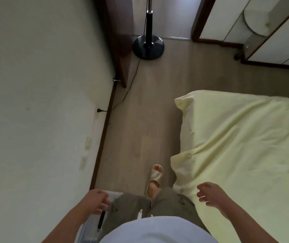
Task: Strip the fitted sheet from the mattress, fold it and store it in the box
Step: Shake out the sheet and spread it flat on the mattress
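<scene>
Bedroom floor [154,106] underfoot. Your right grip [210,194] & left grip [98,201] hang loosely curled, holding nothing. Fitted sheet [236,137] lies spread just to your right, near corner looks loose. Stripping step, prob: next, pinch that corner & peel.

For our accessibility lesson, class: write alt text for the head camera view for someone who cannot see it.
A person stands beside a mattress under a pale yellow fitted sheet, left hand and right hand empty, fingers loosely curled. A clear box sits at their left; a black floor stand is ahead.
</scene>
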